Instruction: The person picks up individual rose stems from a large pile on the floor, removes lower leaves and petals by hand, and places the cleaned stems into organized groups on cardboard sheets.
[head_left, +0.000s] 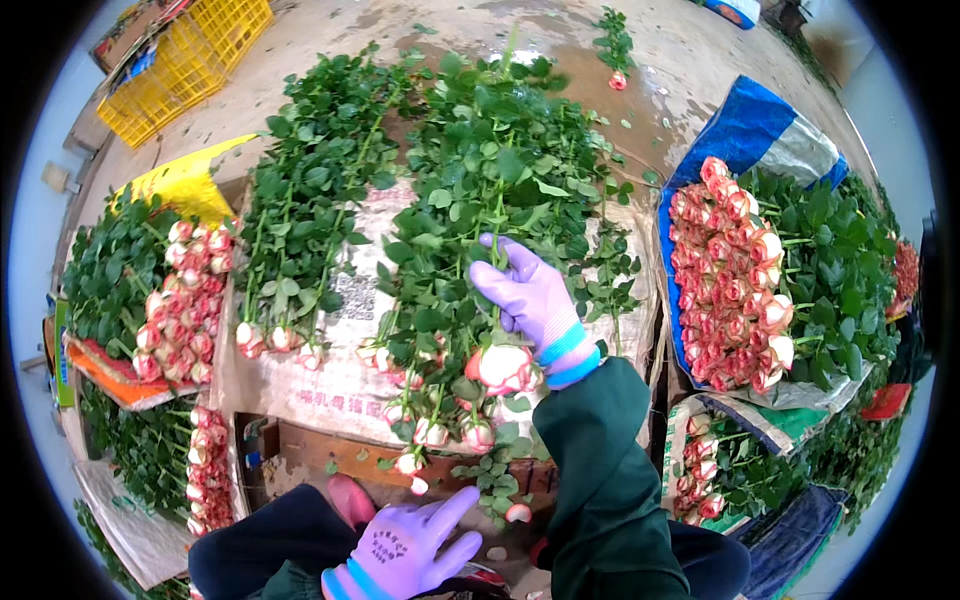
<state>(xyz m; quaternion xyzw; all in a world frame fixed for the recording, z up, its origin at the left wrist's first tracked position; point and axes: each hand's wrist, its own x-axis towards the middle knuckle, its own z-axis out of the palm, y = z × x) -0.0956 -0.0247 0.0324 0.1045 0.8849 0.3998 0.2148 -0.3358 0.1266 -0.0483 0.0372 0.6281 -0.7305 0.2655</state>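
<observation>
My right hand (525, 292), in a purple rubber-palmed glove with a blue cuff, is closed around the leafy stem of a rose whose pink-edged white bloom (504, 369) hangs just below the fingers. Beneath it lies a heap of long-stemmed roses (442, 300) on a woven plastic sack (337, 390), blooms towards me. My left hand (412, 544), gloved alike, is low over my lap, fingers spread and holding nothing. A smaller group of roses (300, 187) lies on the sack's left part, and a few leafy stems (611, 277) lie at its right.
Stacked roses (724, 277) lie on a blue sack at right, more roses (697, 472) below. Further stacks (184, 300) stand at left beside yellow sacking (180, 180). A yellow plastic crate (187, 67) is at upper left. One rose (617, 79) lies on the wet floor beyond.
</observation>
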